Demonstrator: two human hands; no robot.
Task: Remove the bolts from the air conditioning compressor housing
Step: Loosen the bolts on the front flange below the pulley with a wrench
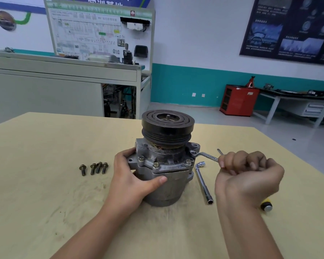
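Pale yellow wood table, and the compressor is standing upright near the middle of it with the black pulley on top. The left hand is wrapped round the grey housing, thumb lying across the front. The right hand is balled into a fist round the handle of an offset ring spanner, whose ring end sits over a bolt on the right-side ear. Three flange bolts show along the front, seated. Four loose bolts lie in a row left of the compressor. An L-shaped socket wrench lies just beside the housing, and a yellow-and-black tool handle pokes out behind the right forearm.
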